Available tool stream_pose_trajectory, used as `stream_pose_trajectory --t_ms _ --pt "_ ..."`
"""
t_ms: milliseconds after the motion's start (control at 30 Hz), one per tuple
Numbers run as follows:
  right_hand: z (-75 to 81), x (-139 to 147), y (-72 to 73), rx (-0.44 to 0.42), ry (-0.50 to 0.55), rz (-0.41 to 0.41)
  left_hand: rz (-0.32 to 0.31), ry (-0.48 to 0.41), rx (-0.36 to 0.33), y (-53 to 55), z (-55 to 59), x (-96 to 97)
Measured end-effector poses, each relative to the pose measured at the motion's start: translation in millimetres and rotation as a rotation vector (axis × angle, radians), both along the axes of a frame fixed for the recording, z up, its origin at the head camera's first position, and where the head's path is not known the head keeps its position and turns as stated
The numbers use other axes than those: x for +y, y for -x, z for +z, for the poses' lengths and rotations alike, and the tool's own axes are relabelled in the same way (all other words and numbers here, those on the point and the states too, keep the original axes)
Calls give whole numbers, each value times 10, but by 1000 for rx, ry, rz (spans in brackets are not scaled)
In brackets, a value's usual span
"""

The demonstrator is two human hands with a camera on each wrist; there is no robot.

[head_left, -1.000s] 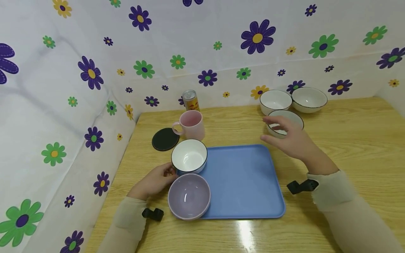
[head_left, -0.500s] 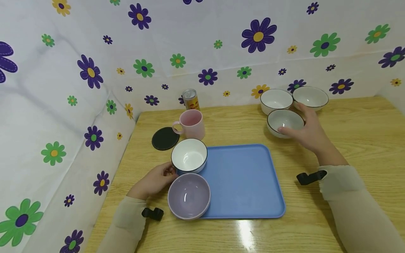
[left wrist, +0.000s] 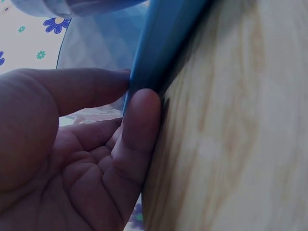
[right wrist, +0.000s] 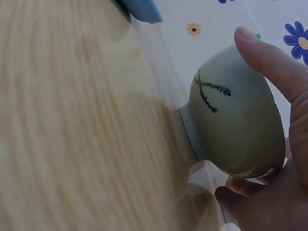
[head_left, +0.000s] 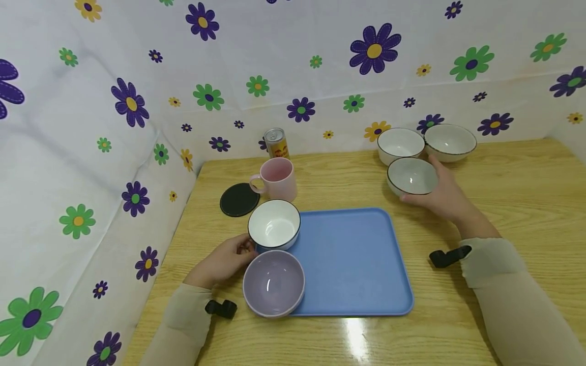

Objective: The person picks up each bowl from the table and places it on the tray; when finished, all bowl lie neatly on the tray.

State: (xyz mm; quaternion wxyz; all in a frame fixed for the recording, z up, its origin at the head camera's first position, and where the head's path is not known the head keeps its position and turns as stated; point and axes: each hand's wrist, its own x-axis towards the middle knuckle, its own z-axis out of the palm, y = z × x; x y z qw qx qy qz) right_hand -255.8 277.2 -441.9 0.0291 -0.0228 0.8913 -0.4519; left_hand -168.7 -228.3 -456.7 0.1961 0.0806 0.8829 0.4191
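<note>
My right hand grips the nearest of three white, dark-rimmed bowls, with the thumb at its near side and the fingers round its right side. This white bowl shows a green leaf sprig on its outside in the right wrist view. My left hand pinches the left edge of a blue tray between thumb and fingers, as the left wrist view shows. On the tray's left part stand a white bowl with a dark rim and, nearer me, a purple bowl.
Behind the tray stand a pink mug, a drink can and a black round coaster. Two more white bowls, a left one and a right one, stand at the back right, near the flowered cloth wall.
My right hand has moved rightward and closed round the nearest white bowl, its thumb shifting to the near side. The left hand has stayed at the tray's edge.
</note>
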Motion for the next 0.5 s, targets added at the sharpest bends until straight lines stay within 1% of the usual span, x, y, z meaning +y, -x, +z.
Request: stream_pose_trajectory --t_ms 67,200,500 --pt "-13 -1 2 -20 -9 2 2 -1 -2 1 1 1" --pt "-44 2 13 -28 -23 -1 2 -7 -2 1 6 3" --pt "-58 1 18 -15 -13 -16 -1 11 6 -11 28 16"
